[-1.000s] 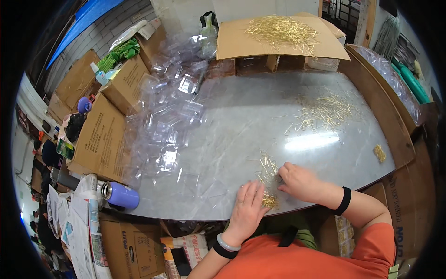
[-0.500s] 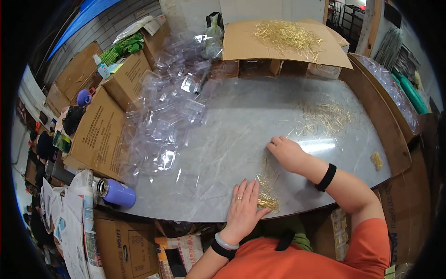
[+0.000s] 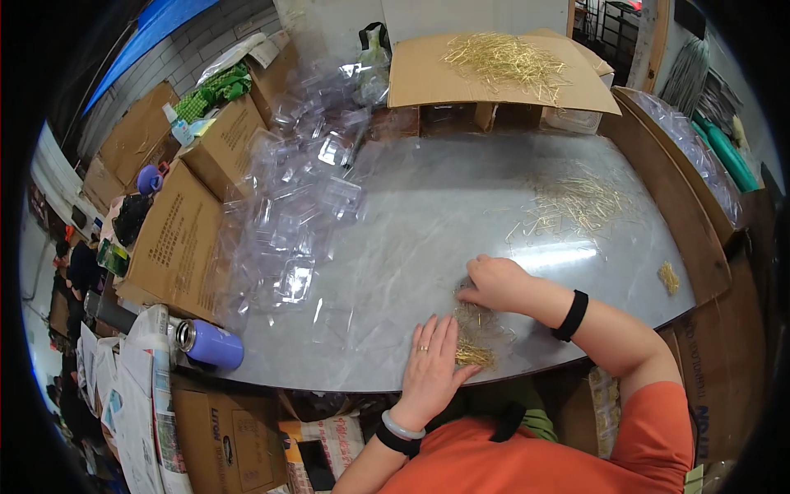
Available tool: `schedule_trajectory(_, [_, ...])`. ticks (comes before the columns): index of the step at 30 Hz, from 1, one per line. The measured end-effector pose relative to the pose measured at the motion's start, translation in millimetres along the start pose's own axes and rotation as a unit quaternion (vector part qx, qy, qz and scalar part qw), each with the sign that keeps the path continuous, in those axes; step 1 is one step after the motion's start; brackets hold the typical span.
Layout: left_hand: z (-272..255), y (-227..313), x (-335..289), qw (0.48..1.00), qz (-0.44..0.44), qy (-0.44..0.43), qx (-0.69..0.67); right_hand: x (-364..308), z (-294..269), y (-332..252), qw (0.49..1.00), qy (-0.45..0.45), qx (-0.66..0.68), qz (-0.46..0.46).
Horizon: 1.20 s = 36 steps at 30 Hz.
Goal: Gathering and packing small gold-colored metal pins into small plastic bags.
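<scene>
Head view showed containers all around a grey, marbled table (image 3: 395,239). At the back, a flat cardboard sheet (image 3: 415,78) lay over a partitioned cardboard box (image 3: 484,118), whose shadowed contents were too dark to make out; a clear tub (image 3: 572,123) sat beneath the sheet's right end. Along the right side, an open carton (image 3: 698,198) held crumpled-looking clear plastic (image 3: 681,128). Clear plastic boxes (image 3: 296,210) were heaped on the left, overlapping too much to count, against two brown cartons, one nearer (image 3: 173,239) and one farther (image 3: 224,146).

Golden wire pieces lay in four groups: a small pile (image 3: 475,354) between the hands near the front edge, a loose scatter (image 3: 580,202) farther back, a tight bundle (image 3: 668,278) by the right edge, and a large heap (image 3: 510,66) on the cardboard sheet. One purple bottle (image 3: 216,344) with a metal mouth was at the front left corner.

The left hand (image 3: 432,362) rested flat just beside the small pile, fingers straight and nearly together, thumb apart. The right hand (image 3: 496,284) was over that pile's far end, fingers curled; whether they pinched a wire could not be told.

Beyond stood a pale brick wall (image 3: 177,62) under blue sheeting (image 3: 140,41), and a green roll (image 3: 728,156) leaned at the right.
</scene>
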<state>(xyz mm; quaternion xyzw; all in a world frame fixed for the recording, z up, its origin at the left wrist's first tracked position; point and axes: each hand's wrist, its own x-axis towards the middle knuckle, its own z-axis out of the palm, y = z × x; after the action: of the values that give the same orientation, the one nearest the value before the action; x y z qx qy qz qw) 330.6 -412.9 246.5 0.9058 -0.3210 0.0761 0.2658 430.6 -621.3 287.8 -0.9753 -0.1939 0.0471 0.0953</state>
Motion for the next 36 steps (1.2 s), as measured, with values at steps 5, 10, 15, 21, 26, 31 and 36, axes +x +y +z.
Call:
schedule_trajectory(5, [4,0,-2,0.999,-0.019,0.029,-0.027,2,11,-3,0.990,-0.009,0.050,-0.132])
schedule_trajectory(10, [7,1,-3,0.998,-0.044,0.032,-0.024,-15,3,9,0.969,-0.078,0.112,-0.206])
schedule_trajectory(15, [4,0,-2,0.999,-0.025,-0.021,0.011,-50,-24,25,0.977,-0.055,0.031,-0.206])
schedule_trajectory(21, [-6,1,18,0.995,0.012,-0.098,0.008,-65,-12,22,0.972,-0.055,0.056,-0.221])
schedule_trajectory(26, [-5,4,24,0.991,0.019,-0.129,-0.007,-86,11,12,0.976,0.042,0.171,-0.130])
schedule_trajectory(31, [3,7,16,0.996,0.012,-0.090,-0.006,-121,29,1,0.963,0.194,0.182,-0.044])
schedule_trajectory(36, [8,10,16,0.998,0.013,-0.069,0.001,-128,49,-27,0.957,0.218,0.186,-0.038])
